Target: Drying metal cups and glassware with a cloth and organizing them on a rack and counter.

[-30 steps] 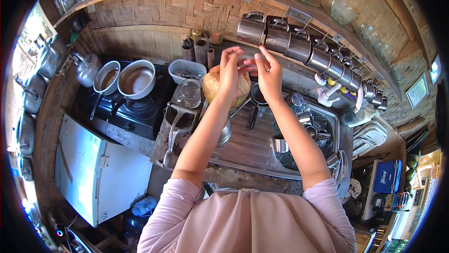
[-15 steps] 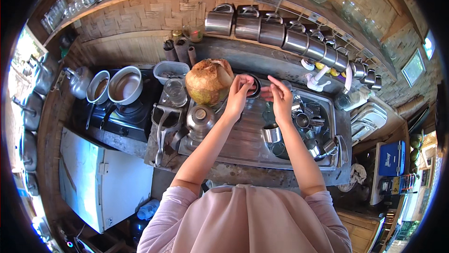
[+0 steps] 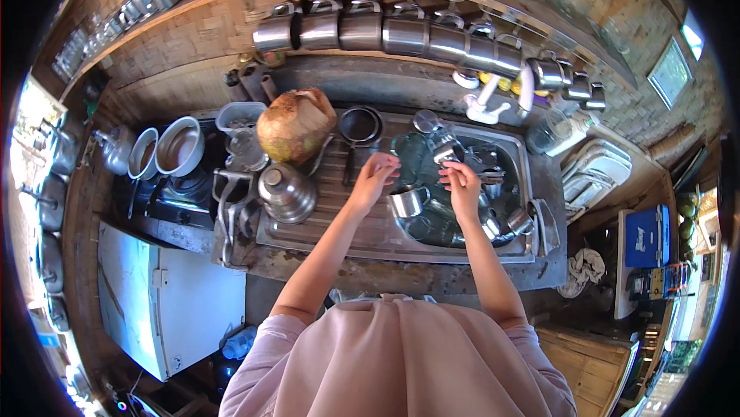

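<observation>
My left hand (image 3: 375,178) hovers over the near-left edge of the sink basin, its fingers apart and holding nothing. Over the basin, my right hand (image 3: 465,190) has loosely curled, parted fingers. Its fingertips are at a shiny metal cup (image 3: 444,150); whether they touch it I cannot tell. Between the hands and nearer to me sits another metal mug (image 3: 408,201) on its side. Beyond my left hand, a small dark round pan (image 3: 361,122) lies on the ribbed drainboard (image 3: 327,220), its handle pointing toward me. Several cups and glassware lie in the basin (image 3: 530,178).
A big brown coconut (image 3: 297,128) and a domed metal pot (image 3: 287,193) stand on the left of the drainboard. Pots (image 3: 182,146) sit on the black stove. Steel mugs (image 3: 405,35) hang along the back wall. A white tap (image 3: 486,105) rises behind the basin.
My left hand has let go of the dark pan, which now lies on the drainboard. Both hands have moved over the basin, the right close to a metal cup. The view has swung right.
</observation>
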Demonstrator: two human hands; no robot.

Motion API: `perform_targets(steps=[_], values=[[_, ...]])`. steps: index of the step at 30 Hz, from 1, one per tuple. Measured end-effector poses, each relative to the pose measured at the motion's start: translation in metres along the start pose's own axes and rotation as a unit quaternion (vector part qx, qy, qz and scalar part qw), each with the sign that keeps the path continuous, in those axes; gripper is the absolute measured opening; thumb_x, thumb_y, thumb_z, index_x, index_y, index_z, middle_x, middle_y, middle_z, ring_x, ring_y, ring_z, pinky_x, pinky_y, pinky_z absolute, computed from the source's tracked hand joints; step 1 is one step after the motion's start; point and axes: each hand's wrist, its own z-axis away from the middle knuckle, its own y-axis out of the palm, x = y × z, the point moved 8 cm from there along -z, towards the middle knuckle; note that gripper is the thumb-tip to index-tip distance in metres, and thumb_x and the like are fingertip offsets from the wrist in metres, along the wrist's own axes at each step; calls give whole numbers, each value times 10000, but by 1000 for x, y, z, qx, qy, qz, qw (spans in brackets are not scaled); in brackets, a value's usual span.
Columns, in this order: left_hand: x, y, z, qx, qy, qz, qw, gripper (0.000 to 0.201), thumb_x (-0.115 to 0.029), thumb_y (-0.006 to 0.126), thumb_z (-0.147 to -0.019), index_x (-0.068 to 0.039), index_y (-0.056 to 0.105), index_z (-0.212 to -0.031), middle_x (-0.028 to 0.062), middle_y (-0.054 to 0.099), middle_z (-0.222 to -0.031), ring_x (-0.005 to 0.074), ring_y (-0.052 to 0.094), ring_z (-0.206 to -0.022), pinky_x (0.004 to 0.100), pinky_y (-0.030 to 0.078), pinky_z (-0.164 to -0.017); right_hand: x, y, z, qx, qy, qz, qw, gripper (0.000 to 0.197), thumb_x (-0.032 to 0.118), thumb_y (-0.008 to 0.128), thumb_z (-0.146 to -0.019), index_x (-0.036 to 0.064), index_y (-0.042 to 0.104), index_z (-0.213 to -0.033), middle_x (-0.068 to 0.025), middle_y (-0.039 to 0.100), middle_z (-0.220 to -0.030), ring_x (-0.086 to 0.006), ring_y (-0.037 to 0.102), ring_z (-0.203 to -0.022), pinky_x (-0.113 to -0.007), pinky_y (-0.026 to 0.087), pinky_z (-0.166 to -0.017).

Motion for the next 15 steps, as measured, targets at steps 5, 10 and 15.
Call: perform_targets(steps=[5,10,15], values=[[16,7,7,-46,-13,-22,999,170,-178,483,-906,-94,508,-1051,70,587,-1052,186,578,-946,320,443,-808,-21,-35,2,17,-10,29,999,163,108,505,-911,57,606,-1029,-56,666,-888,-112,618,-750,-234,466,-613],[35,38,9,-54,-23,-40,997,173,-165,470,-908,-86,498,-1059,77,587,-1046,186,580,-947,324,446,-811,-32,-74,-3,5,-30,51,998,143,89,533,-891,48,618,-998,-51,667,-886,-110,620,-747,-234,466,-618],[46,56,14,-75,-25,-38,996,170,-166,473,-908,-80,502,-1051,75,589,-1035,171,582,-936,307,450,-804,-24,-89,-17,16,-90,149,985,142,58,597,-804,46,623,-943,-94,648,-828,-172,613,-632,-289,471,-630]])
